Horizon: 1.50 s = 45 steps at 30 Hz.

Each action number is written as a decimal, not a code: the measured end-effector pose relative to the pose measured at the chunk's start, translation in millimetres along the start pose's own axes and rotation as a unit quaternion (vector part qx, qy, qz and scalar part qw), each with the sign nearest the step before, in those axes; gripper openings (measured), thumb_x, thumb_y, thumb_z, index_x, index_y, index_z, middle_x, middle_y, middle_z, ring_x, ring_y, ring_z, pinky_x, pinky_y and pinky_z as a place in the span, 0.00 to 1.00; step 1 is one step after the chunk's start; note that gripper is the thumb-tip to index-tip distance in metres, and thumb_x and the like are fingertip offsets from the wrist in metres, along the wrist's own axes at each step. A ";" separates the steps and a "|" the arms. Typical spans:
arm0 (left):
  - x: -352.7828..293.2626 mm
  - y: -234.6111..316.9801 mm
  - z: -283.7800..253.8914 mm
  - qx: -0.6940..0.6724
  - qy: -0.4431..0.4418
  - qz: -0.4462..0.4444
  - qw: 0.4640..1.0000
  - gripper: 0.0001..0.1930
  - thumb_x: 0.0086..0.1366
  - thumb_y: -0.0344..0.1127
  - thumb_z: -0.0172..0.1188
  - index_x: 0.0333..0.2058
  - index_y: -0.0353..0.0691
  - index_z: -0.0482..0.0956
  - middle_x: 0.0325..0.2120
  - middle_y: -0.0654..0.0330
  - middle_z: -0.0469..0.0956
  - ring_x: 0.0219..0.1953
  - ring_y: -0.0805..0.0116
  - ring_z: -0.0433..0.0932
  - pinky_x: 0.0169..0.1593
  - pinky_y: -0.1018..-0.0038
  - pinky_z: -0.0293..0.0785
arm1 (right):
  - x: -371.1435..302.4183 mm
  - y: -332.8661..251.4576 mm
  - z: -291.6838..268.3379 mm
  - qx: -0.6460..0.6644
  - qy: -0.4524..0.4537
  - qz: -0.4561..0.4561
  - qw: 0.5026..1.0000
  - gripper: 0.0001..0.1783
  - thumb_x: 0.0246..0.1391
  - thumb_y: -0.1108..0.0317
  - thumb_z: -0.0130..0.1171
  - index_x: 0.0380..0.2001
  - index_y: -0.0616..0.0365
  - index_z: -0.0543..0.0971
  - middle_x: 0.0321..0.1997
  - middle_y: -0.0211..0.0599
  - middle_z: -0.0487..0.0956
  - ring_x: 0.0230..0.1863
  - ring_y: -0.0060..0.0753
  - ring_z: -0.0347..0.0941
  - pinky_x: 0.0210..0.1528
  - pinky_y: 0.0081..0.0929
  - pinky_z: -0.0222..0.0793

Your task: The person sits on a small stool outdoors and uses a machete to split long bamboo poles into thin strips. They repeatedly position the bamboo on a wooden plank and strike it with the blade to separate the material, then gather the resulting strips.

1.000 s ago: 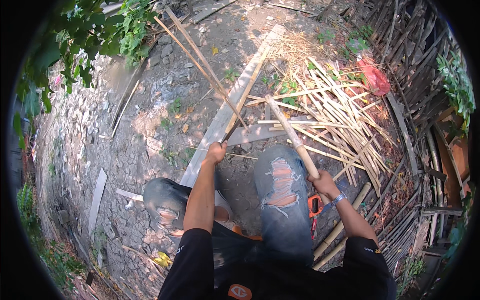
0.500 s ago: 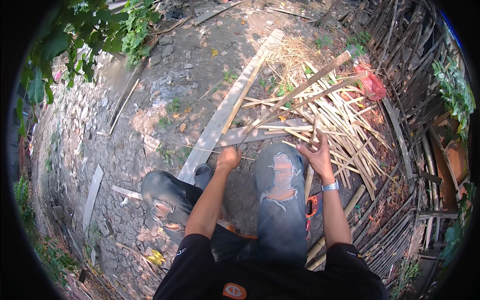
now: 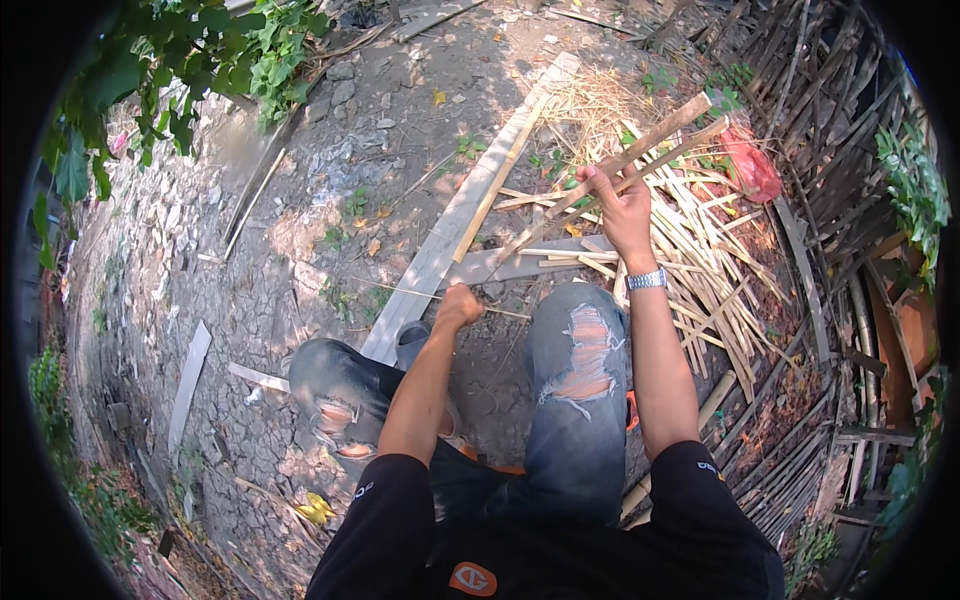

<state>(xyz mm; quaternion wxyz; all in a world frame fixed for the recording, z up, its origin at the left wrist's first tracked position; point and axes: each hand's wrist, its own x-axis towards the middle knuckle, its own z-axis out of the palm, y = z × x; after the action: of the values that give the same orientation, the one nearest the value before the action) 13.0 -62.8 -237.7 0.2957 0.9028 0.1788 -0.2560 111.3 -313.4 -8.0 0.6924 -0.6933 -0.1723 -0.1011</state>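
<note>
My left hand point(image 3: 461, 306) is a closed fist just left of my right knee. A thin bamboo strip point(image 3: 508, 314) passes through it, sticking out on both sides. Farther ahead, my right hand point(image 3: 626, 215), with a metal watch at the wrist, has its fingers closed round a slim wooden stick point(image 3: 690, 146). That stick slants from upper right toward my left hand; its lower end is hard to make out. Close beside it lies a thicker wooden slat point(image 3: 655, 132), which my right thumb touches. Beneath and beyond is a loose pile of pale split bamboo strips point(image 3: 705, 265).
A long grey plank point(image 3: 440, 240) runs away from my feet, with a narrow yellowish strip point(image 3: 497, 185) along it. A red plastic bag point(image 3: 750, 168) lies beyond the pile. Stacked poles and branches point(image 3: 800, 130) line the right side. An orange object point(image 3: 632, 410) shows behind my right knee.
My right hand has moved forward from beside my right knee and closed on the slim stick. That stick's upper end has shifted up slightly. My left hand keeps its hold, nearly in place.
</note>
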 end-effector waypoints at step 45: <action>-7.0 -100.7 44.3 -0.059 0.146 -0.005 0.987 0.24 0.61 0.51 0.64 0.37 0.30 0.84 0.38 0.36 0.82 0.48 0.41 0.81 0.52 0.55 0.75 | -138.1 -271.7 -104.1 -0.021 -0.151 -0.369 0.917 0.37 0.41 0.72 0.75 0.53 0.54 0.65 0.20 0.25 0.71 0.15 0.23 0.65 0.19 0.19 0.58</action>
<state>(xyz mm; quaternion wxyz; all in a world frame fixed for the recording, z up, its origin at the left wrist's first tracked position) -56.1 -15.1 -309.0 0.3181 0.9104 0.2398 -0.1119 -108.5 -435.7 193.1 0.5570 -0.6019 -0.5163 -0.2468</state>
